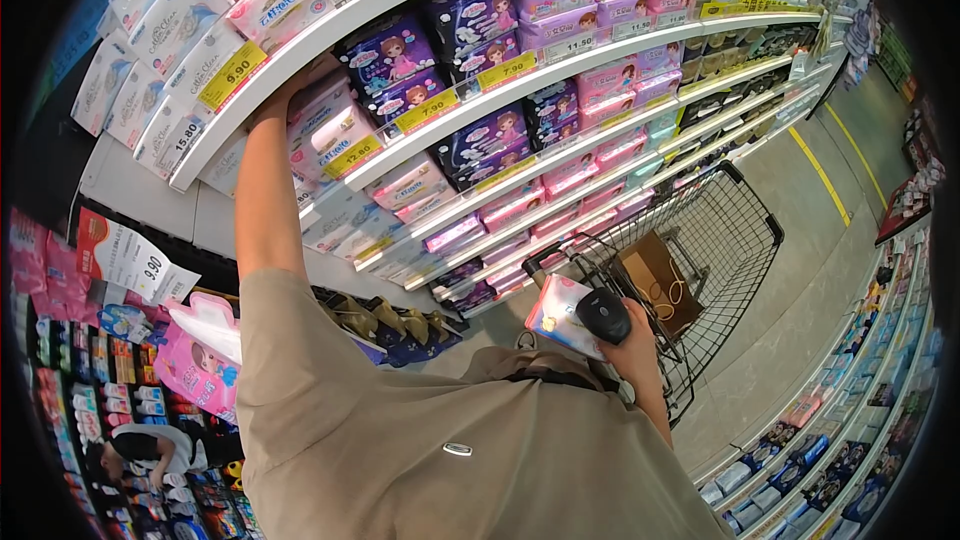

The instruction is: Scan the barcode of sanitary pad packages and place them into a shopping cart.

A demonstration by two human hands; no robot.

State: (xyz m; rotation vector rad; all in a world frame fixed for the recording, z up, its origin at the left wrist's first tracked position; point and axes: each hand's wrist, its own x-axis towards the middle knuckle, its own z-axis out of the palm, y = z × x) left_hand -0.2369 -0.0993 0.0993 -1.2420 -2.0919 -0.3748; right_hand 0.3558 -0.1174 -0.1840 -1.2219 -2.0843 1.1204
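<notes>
My left arm reaches up into a store shelf at the upper left. Part of my left hand shows in shadow beneath the shelf edge, beside white and pink packs; its fingers are hidden, so I cannot tell whether they hold anything. Near my waist, my right hand grips a black handheld device, which looks like a barcode scanner. Against the device lies a white and pink soft pack, apparently held by the same hand. Purple packs stand to the right of my left hand.
A black wire shopping cart stands at my right, with an open cardboard box inside. White shelf edges curve across the front. More stocked shelves line the right side. Another person bends near shelves at the lower left.
</notes>
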